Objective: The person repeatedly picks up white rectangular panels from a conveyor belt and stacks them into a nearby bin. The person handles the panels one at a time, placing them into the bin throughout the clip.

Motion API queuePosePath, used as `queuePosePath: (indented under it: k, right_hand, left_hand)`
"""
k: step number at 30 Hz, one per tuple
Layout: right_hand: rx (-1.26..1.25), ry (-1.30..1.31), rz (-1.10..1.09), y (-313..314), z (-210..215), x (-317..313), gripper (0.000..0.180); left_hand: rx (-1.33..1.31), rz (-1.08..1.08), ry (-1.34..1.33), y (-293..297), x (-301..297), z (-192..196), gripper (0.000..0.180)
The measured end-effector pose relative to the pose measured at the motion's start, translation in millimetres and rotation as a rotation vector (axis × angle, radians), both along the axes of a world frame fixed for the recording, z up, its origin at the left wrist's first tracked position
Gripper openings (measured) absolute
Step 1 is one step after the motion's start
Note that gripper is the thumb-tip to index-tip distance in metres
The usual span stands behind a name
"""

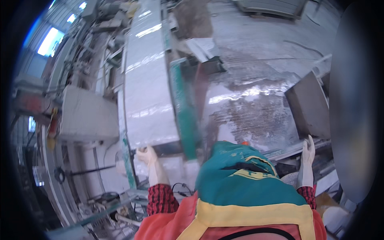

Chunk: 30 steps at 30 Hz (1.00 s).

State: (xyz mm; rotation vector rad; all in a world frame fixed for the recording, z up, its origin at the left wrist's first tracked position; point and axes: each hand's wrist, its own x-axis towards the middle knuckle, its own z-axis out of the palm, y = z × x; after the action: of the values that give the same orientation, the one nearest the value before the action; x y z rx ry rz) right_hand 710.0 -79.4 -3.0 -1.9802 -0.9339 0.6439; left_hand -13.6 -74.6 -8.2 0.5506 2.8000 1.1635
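Observation:
My left hand (147,155), in a pale glove, is at the near left corner of a long glossy white slab (150,92). Its fingers are curled closed at the slab's edge; the fingertips are partly hidden. A dark gap shows under the slab's near end. My right hand (307,154), also gloved, is raised out to the right with its fingers stretched and nothing in it. Nearest to it is a grey-brown box-like panel (308,105).
A green rail (185,112) runs along the slab's right side. Beyond it lies a wet, streaked pale surface (252,116). Machinery with a pale box-shaped housing (90,114) stands left. A large blurred grey shape (354,100) fills the right rim. A pallet-like stack (272,7) sits far off.

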Motion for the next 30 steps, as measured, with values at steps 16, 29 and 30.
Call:
queuePosePath:
  k: [16, 29, 30]
  right_hand:
    - [-0.65, -0.415, -0.926, -188, 52, 67, 0.084]
    - [-0.833, -0.32, -0.984, -132, 74, 73, 0.096]
    - [-0.836, -0.335, -0.989, -126, 69, 73, 0.093]
  left_hand:
    - [0.358, -1.178, 0.283, 176, 238, 42, 0.053]
    - [0.461, -1.458, 0.316, 205, 341, 59, 0.044]
    - [0.474, -1.45, 0.32, 205, 340, 62, 0.044]
